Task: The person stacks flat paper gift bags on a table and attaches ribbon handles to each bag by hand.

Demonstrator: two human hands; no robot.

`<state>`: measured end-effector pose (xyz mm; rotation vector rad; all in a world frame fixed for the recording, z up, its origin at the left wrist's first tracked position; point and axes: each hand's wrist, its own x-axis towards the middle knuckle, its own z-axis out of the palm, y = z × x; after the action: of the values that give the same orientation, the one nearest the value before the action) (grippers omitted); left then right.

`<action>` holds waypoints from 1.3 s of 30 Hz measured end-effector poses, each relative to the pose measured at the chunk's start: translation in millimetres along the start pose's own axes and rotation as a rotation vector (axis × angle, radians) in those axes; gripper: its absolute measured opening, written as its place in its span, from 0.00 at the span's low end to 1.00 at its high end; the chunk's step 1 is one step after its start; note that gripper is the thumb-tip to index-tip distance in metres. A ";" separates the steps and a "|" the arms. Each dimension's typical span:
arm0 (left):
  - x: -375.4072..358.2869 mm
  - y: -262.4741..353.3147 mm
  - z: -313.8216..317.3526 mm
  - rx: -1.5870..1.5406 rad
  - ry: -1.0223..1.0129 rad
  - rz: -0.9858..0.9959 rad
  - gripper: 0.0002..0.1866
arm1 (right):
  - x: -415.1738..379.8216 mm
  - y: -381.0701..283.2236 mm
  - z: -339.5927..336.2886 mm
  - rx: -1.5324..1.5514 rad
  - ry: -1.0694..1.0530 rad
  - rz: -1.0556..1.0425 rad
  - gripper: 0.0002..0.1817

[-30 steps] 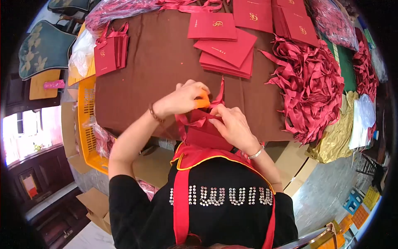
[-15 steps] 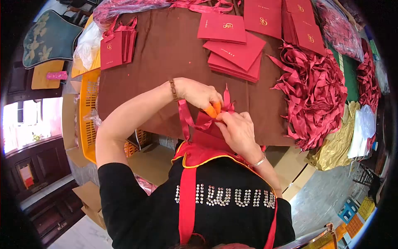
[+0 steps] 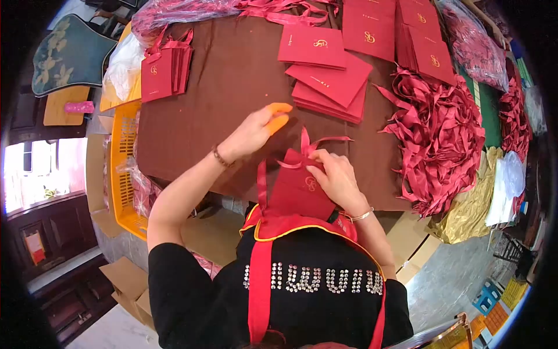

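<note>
At the table's near edge, a small red paper bag point(image 3: 293, 189) with a gold logo leans against the apron. My right hand point(image 3: 337, 177) pinches its top edge, where a red ribbon point(image 3: 308, 142) sticks up and trails to the right. To the upper left, my left hand point(image 3: 256, 131) hovers over the brown cloth, apart from the bag. Orange covers sit on its thumb and finger, which are spread with nothing between them. Another ribbon strap point(image 3: 261, 183) hangs along the bag's left side.
Flat red bags point(image 3: 331, 87) lie stacked ahead, beside a large heap of red ribbons point(image 3: 436, 139) at the right. Several ribboned bags point(image 3: 165, 70) stand at the far left. A yellow plastic crate point(image 3: 122, 168) sits by the table's left side, and cardboard boxes point(image 3: 128, 279) are below.
My left hand has let go of the ribbon and moved up and left, away from the bag. My right hand keeps its hold, and the bag's logo now shows.
</note>
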<state>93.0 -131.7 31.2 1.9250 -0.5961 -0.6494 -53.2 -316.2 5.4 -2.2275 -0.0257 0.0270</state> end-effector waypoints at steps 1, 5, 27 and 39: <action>-9.4 -10.0 -0.9 -0.111 -0.116 -0.153 0.24 | 0.1 3.6 1.1 -0.070 0.039 -0.059 0.10; -52.3 -9.7 12.4 0.489 -0.146 0.202 0.39 | -5.0 0.8 -1.5 -0.259 0.220 -0.176 0.14; -61.3 18.9 32.2 -0.284 -0.011 -0.067 0.21 | -65.4 -11.4 0.4 1.333 -0.286 0.457 0.20; -68.6 17.3 28.3 0.185 -0.233 -0.192 0.21 | -95.9 15.9 -24.7 1.027 -0.040 0.485 0.08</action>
<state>21.5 -112.3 48.8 2.1126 -0.6398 -0.9798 -148.2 -348.2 8.9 -1.1646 0.4162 0.2835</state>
